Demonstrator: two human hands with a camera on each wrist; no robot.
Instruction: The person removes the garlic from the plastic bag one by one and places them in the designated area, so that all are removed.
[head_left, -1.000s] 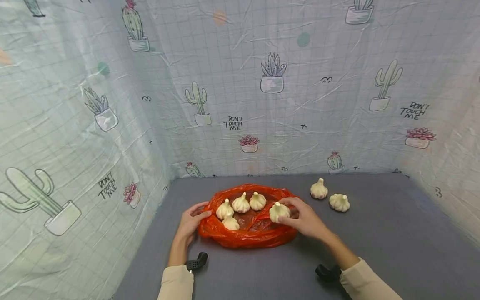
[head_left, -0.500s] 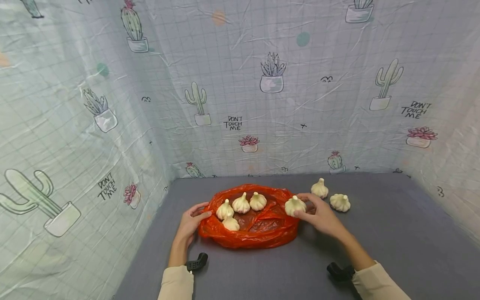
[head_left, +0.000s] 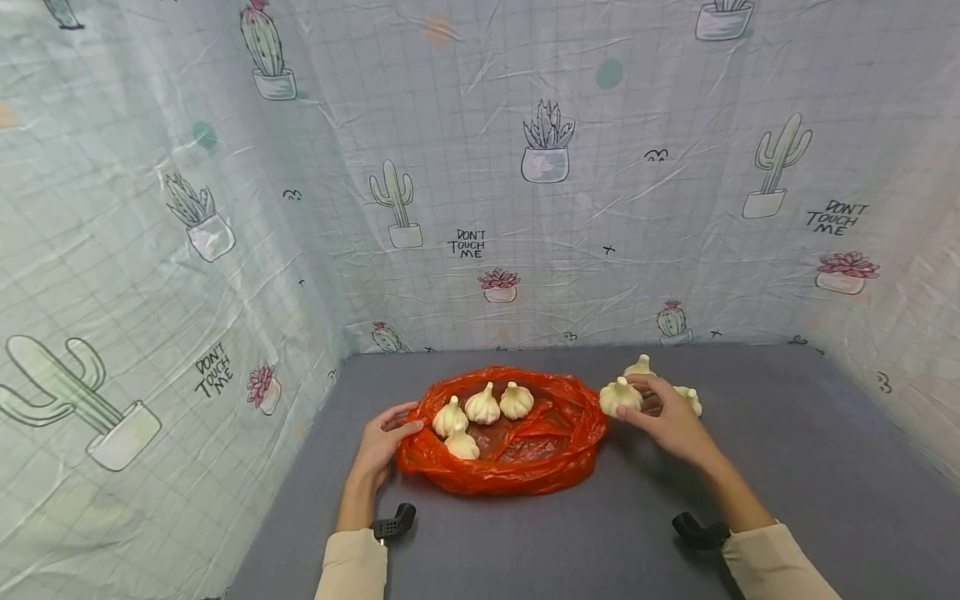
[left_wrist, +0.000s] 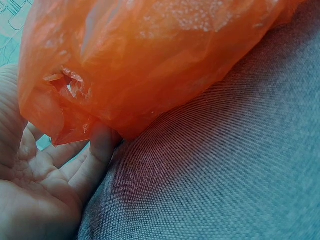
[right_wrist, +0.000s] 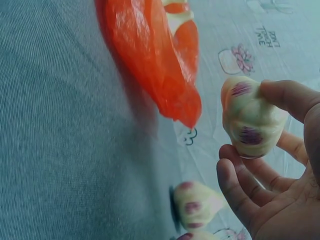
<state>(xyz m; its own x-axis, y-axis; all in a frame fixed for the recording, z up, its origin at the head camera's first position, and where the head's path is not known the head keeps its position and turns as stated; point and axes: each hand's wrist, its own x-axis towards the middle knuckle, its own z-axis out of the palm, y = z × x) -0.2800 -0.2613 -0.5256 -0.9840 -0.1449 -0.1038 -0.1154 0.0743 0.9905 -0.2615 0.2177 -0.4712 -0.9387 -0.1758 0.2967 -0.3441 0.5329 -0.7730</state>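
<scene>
An orange-red plastic bag [head_left: 495, 479] lies spread on the grey table, its mouth gaping upward. Several pale garlic bulbs [head_left: 482, 405] sit inside, toward its left half. My left hand [head_left: 377, 450] grips the bag's left edge, thumb over the rim; in the left wrist view its fingers tuck against the plastic [left_wrist: 150, 75]. Just beyond the bag's right end, my right hand [head_left: 675, 421] pinches a garlic bulb [head_left: 619, 397] between thumb and fingers. The right wrist view shows purple patches on that bulb [right_wrist: 250, 120], raised off the table.
Behind my right hand stand two more garlic bulbs, one farther back [head_left: 641, 365] and one to the right [head_left: 692, 400], both partly hidden. A cactus-print curtain [head_left: 480, 183] encloses the table at the back and sides.
My right hand has carried the garlic bulb rightward, from over the bag's right part to just outside it. My left hand and the bag stay in place.
</scene>
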